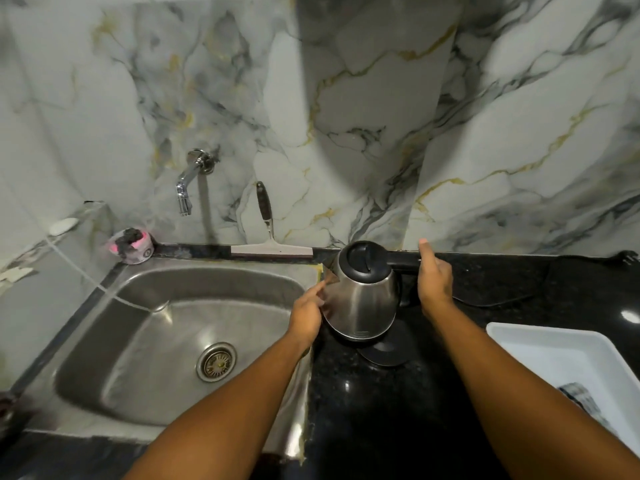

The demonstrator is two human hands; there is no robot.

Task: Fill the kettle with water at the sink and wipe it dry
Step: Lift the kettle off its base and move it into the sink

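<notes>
R hand (pixel 434 282) wraps the black handle of the steel kettle (pixel 363 299) at frame centre, thumb up, kettle tilted above its round base (pixel 384 353) on the black counter (pixel 381 410); L hand (pixel 308 313) rests loose-fingered against the kettle's spout side, lid shut. Sink (pixel 173 341) at lower left is empty w/ dry tap (pixel 188 181) above, squeegee (pixel 268 237) and pink scrubber tub (pixel 130 245) behind it. White tray (pixel 554 355) at lower right holds a dark item, can't tell what.

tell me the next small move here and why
Probably swing the kettle left over the sink. The right hand has its handle, the left hand steadies its body, it is tilted off its base, and the tap is dry.
</notes>
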